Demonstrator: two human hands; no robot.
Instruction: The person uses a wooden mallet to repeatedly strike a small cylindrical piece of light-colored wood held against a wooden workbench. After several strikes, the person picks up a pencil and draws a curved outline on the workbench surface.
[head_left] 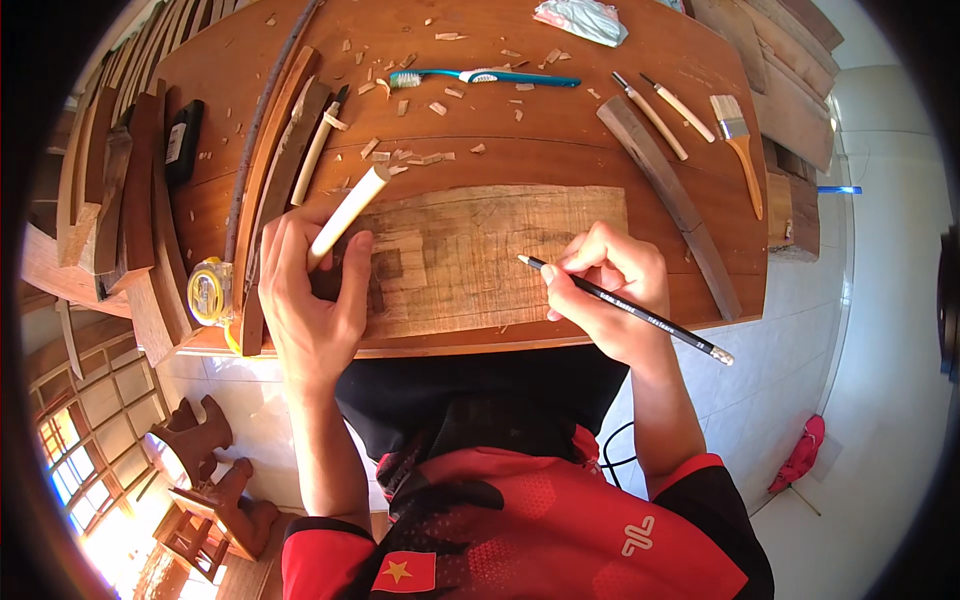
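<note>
A flat wooden board [490,290] lies on the table in front of me, with faint drawn lines and a carved patch near its left end. My right hand [610,285] pinches a black pencil [640,308], its sharpened tip pointing left, low over the middle of the board; whether it touches cannot be told. At the board's left end is my left hand [310,290], its thumb and fingers closed around a pale round tool handle [348,217] that slants up to the right. The handle's lower end is hidden in the hand.
Wood strips [285,140] and a tape measure [210,290] lie left. Beyond the board are wood chips and a blue toothbrush [500,76]. To the right are a curved wooden strip [670,200], two pale-handled carving tools [655,122] and a paintbrush [740,145]. Lumber is stacked on both sides.
</note>
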